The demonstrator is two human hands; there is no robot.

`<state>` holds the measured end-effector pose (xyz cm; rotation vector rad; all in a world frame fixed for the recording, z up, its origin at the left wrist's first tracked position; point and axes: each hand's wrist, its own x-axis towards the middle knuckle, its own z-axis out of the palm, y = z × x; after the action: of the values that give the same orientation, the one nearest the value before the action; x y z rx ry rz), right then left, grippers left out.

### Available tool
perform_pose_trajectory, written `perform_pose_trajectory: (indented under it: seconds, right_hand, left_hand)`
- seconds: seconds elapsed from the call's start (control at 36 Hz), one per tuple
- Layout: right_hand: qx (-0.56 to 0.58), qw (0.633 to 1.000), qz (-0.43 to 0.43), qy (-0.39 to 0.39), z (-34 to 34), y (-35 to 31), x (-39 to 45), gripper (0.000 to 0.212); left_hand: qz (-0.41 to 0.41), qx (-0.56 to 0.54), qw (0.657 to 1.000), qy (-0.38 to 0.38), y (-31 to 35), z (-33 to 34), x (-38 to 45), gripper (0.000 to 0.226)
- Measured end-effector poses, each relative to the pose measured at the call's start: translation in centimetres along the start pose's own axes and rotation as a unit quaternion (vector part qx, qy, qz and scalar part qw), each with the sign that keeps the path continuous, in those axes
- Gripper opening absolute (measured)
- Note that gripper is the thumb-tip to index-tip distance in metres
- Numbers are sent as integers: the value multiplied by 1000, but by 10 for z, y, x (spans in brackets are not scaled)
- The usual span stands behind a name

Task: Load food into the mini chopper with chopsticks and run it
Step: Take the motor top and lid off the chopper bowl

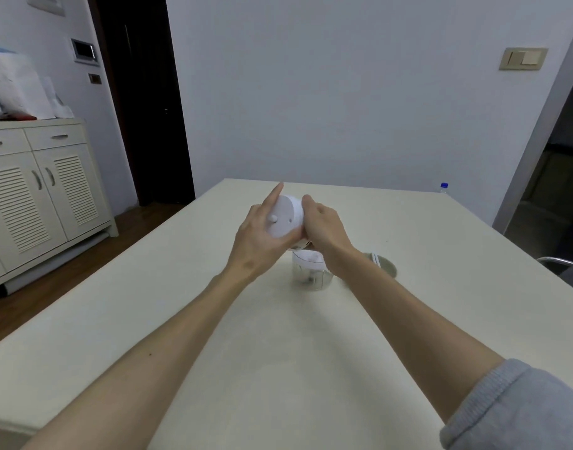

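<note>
Both hands grip the white chopper lid (285, 218) above the table (181, 303): left hand (257, 241) cupping one side, right hand (324, 228) clasping the other. The clear chopper bowl (311, 274) stands directly beneath, beside a small dish (387, 266).

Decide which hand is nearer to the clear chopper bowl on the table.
Right. The right hand hangs just above the clear chopper bowl, its wrist crossing the rim. The left hand is up and left, holding the white lid.

near table (213, 368): open | centre: clear cup (312, 275), dish (387, 266) just right | far-right edge: bottle (443, 187)
</note>
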<state>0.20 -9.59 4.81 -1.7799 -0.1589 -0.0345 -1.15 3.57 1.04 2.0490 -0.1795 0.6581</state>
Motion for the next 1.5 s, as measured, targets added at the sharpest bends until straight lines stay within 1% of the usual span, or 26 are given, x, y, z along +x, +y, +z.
perform_pose_trajectory:
  seconds: [0.03,0.06,0.11,0.17,0.28,0.31,0.36,0.42,0.47,0.56,0.61,0.69,0.83,1.0,1.06,1.14,1.22,1.28,1.31,1.36,1.42,1.5]
  right_hand:
    - [-22,999,-23,0,3,0,-3,39]
    - [-38,998,-42,-3,7,-2,-5,39]
    - [-68,995,-70,-21,12,-3,-9,46]
    - [-96,991,-87,-42,18,-3,-13,50]
    - [-190,974,-96,-74,31,3,-16,45]
    - [-207,971,-89,-81,35,6,-16,44]
    - [-224,967,-74,-93,40,9,-17,43]
    - [-230,966,-65,-104,44,12,-19,43]
    - [-215,969,-49,-115,48,16,-19,41]
    - [-179,975,-12,-131,53,24,-19,39]
    - [-177,975,9,-137,57,28,-20,40]
    - [-204,968,29,-146,61,33,-19,44]
    - [-242,957,46,-151,66,39,-16,44]
    - [-268,952,32,-146,68,45,-13,42]
    - [-284,948,19,-143,68,45,-13,37]
    - [-339,932,-15,-130,66,41,-11,29]
    - [-372,919,-73,-111,57,29,-10,33]
    - [-384,908,-128,-109,50,19,-11,31]
    - [-390,902,-150,-109,45,15,-9,31]
    - [-397,895,-174,-103,35,8,-5,29]
    - [-406,891,-184,-87,25,5,1,28]
    - [-421,887,-181,-49,12,9,9,26]
  left_hand:
    - [-7,7,1000,2,-3,-3,-1,84]
    - [-14,14,1000,3,-6,-6,-1,80]
    - [-19,42,999,0,-10,-12,-2,73]
    - [-16,82,997,-4,-13,-18,-5,68]
    - [-13,190,981,-29,-20,-31,-10,66]
    - [-19,216,976,-37,-22,-33,-11,69]
    - [-43,241,969,-47,-26,-36,-13,82]
    - [-81,226,969,-51,-30,-38,-16,98]
    - [-109,196,973,-58,-32,-39,-19,109]
    - [-130,170,974,-78,-37,-43,-22,114]
    - [-139,168,971,-93,-40,-45,-23,113]
    - [-145,178,967,-108,-44,-46,-25,107]
    - [-135,181,966,-127,-52,-45,-27,70]
    - [-132,184,965,-130,-60,-42,-28,66]
    - [-137,184,964,-134,-61,-41,-26,66]
    - [-143,205,955,-162,-59,-42,-23,70]
    - [-148,248,939,-187,-55,-41,-19,75]
    - [-137,302,922,-198,-52,-41,-17,78]
    - [-128,335,911,-207,-51,-39,-15,83]
    - [-108,384,891,-217,-48,-34,-11,100]
    - [-80,397,890,-208,-42,-27,-9,111]
    - [-19,362,914,-182,-31,-13,-8,112]
